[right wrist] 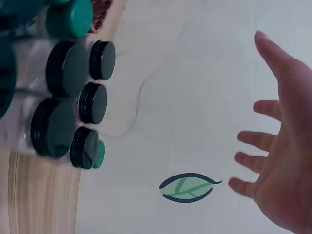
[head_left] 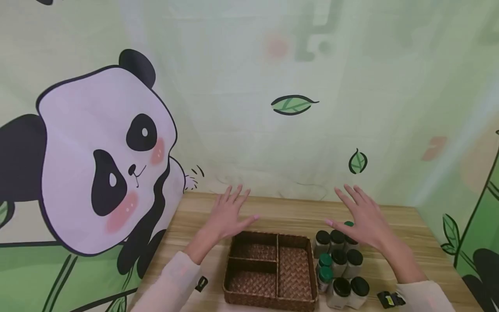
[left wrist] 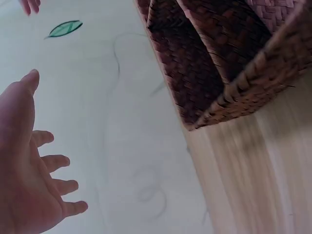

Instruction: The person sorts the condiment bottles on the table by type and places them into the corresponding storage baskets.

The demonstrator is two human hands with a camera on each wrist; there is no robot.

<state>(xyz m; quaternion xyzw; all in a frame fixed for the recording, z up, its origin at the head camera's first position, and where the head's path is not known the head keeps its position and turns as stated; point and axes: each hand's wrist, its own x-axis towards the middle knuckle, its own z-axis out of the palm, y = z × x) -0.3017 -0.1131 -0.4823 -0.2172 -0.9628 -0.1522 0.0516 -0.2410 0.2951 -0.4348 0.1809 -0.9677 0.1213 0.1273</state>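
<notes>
In the head view my left hand point(head_left: 227, 215) hovers with spread fingers near the back left corner of a brown woven basket point(head_left: 298, 268), which is split into three compartments. My right hand point(head_left: 366, 219), its fingers also spread, is held above the back of a group of jars. Neither hand holds anything. Several jars have black lids point(head_left: 341, 287) and others green lids point(head_left: 325, 274); they stand packed at the basket's right side. The right hand partly hides the rearmost jars. Both wrist views show the fingers apart, the left hand point(left wrist: 29, 170) and the right hand point(right wrist: 287, 151) alike.
A small black item point(head_left: 201, 284) lies left of the basket, by the left sleeve. Another black item with a yellowish mark point(head_left: 390, 299) lies beside the right sleeve. Behind the wooden table point(head_left: 288, 210) hangs a pale green backdrop point(head_left: 234, 108) with a panda and leaves.
</notes>
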